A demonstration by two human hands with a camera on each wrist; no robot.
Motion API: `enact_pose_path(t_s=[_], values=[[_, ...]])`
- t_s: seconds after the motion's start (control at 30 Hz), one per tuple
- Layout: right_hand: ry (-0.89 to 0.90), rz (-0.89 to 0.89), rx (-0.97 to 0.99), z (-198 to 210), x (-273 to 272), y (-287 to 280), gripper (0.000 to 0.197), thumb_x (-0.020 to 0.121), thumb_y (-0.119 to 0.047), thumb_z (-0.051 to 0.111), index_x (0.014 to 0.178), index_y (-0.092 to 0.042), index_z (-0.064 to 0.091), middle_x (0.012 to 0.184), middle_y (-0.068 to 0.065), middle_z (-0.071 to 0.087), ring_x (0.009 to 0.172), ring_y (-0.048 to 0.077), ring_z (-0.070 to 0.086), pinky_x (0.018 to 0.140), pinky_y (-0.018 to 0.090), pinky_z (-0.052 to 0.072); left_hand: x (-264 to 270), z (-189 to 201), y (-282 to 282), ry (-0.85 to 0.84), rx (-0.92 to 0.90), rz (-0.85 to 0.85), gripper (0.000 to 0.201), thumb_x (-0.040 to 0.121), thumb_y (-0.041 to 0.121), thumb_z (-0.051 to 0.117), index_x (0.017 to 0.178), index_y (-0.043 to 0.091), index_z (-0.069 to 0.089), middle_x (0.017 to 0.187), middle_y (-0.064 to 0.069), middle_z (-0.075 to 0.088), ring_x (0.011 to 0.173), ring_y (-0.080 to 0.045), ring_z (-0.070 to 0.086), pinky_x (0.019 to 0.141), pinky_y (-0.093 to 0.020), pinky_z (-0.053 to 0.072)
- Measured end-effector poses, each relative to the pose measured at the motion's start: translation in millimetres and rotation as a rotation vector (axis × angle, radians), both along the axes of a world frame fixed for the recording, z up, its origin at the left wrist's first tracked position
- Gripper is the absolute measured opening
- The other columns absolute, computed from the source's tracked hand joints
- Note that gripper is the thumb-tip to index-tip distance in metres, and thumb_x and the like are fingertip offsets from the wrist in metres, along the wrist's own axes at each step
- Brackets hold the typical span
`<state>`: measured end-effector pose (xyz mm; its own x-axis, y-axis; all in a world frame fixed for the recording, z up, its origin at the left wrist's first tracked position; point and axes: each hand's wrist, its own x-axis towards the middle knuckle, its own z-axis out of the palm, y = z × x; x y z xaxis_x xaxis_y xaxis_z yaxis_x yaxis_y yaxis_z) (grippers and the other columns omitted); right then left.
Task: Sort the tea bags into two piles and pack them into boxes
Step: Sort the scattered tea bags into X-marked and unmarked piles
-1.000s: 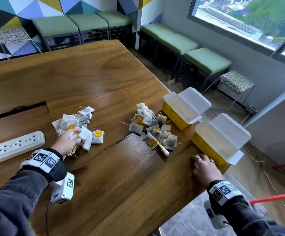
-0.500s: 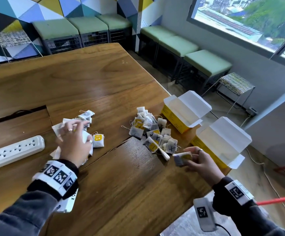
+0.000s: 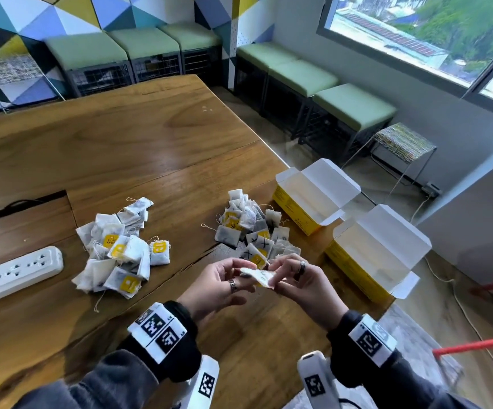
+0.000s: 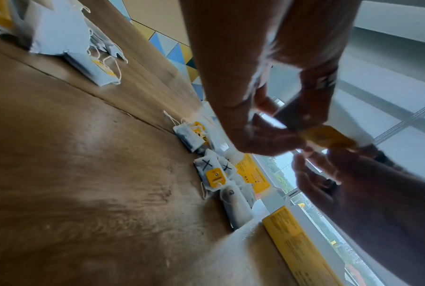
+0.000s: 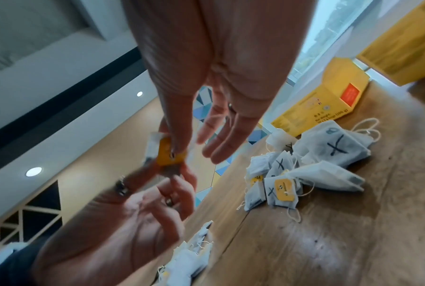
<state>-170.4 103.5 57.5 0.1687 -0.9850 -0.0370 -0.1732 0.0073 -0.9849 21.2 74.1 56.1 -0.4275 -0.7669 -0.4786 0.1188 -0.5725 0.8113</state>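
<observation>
Black hand-drawn "X" marks stand on white paper tea bags (image 5: pixel 333 147) beside the open yellow cardboard box (image 5: pixel 324 100); its print reads "Net Weight".

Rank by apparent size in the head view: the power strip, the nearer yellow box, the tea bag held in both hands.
1. Nearer yellow box, largest with its flaps open.
2. Power strip, partly cut off at the frame edge.
3. Tea bag, far the smallest, pinched between left hand and right hand.
</observation>
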Motion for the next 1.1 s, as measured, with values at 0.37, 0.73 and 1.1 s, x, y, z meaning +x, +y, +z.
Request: enact_pose_path(t_s=[0.37, 0.73, 1.1], values=[[-0.033, -0.022, 0.101, 4.2, -1.1, -4.3, 0.012, 0.089, -0.004, 0.057, 0.096, -0.013, 0.062, 0.099, 0.012, 0.063, 0.086, 0.019, 0.064, 0.073, 0.028, 0.057, 5.3, 1.9, -7.6, 0.008, -0.086, 0.05, 0.03, 0.075, -0.01, 0.065, 0.099, 0.009, 0.062, 0.093, -0.011, 0.063, 0.081, -0.017, 0.064, 0.059, -0.023, 0.057], [0.008, 0.035, 0.356, -13.3, 12.3, -8.4, 0.014, 0.084, -0.006, 0.066, 0.094, -0.006, 0.056, 0.077, 0.005, 0.068, 0.062, 0.012, 0.062, 0.054, 0.022, 0.052, 6.0, -16.9, -5.5, -0.175, -0.157, 0.066, 0.029, 0.073, -0.007, 0.07, 0.095, 0.011, 0.063, 0.085, -0.01, 0.063, 0.072, -0.013, 0.065, 0.059, -0.026, 0.055], [0.564, -0.175, 0.326, -25.9, -17.1, -91.2, 0.017, 0.086, -0.024, 0.064, 0.099, -0.02, 0.054, 0.087, 0.0, 0.063, 0.071, 0.008, 0.059, 0.057, 0.017, 0.049, 28.2, -50.7, -9.1, -0.457, -0.181, 0.048, 0.018, 0.086, 0.0, 0.06, 0.09, 0.018, 0.061, 0.085, -0.004, 0.065, 0.062, -0.009, 0.061, 0.055, -0.017, 0.048]])
